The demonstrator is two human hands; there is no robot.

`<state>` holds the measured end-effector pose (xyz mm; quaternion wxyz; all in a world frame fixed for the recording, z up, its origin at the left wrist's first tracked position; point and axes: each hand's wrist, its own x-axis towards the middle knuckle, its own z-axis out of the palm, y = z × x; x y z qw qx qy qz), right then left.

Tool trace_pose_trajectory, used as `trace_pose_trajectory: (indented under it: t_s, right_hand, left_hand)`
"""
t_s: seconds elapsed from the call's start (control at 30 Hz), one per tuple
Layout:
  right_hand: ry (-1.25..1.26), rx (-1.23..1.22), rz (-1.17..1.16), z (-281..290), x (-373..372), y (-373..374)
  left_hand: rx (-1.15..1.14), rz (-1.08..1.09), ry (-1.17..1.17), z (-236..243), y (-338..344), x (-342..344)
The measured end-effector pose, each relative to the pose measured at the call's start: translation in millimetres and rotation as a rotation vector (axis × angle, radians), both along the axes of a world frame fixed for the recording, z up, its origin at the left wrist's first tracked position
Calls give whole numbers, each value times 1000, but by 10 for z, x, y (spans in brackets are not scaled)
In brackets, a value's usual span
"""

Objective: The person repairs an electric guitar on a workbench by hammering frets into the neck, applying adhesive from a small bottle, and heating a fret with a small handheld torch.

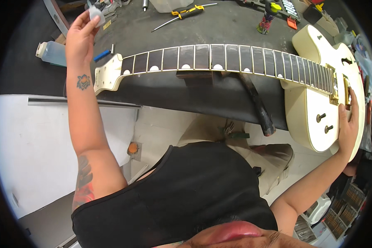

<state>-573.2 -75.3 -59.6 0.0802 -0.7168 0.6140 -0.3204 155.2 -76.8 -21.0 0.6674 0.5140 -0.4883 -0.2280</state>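
Note:
A cream hollow-body electric guitar (298,113) lies face up across the bench, its body at the right and its headstock at the left. No strings show over its dark fretboard (201,57), and the neck passes above a dark block (194,77). My right hand (348,131) lies flat on the guitar body beside the gold-framed pickup, fingers stretched out. Raised at the far left, beyond the headstock, my left hand (82,35) pinches a small whitish translucent piece (97,16) between thumb and fingers; its exact kind is unclear.
A dark-handled hammer (256,103) sticks out from under the neck over the bench's near edge. Yellow-and-black pliers (188,11) and a screwdriver lie at the back. A bottle of bluish liquid (53,53) lies left, near a blue tool (102,55). A colourful can (268,20) stands back right.

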Motion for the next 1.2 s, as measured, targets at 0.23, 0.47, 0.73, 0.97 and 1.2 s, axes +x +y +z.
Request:
trace_pose_trajectory:
  t_s: [0.23,0.47,0.73,0.97,1.2]
  right_hand:
    - [37,25,28,82,-33,8]
    - [-13,-388,-184,246,482,419]
    - [-156,-246,640,-75,2117,886]
    - [-298,-148,647,-450,2166,656]
    - [-463,1,609,-574,2114,615]
  left_hand:
    - [445,130,-265,-555,-125,1008]
    - [592,207,-373,-979,-129,1329]
    - [656,155,-524,-993,-156,1343]
    - [581,116,-451,-1104,-89,1423]
    - [484,78,-340,-1281,-27,1486]
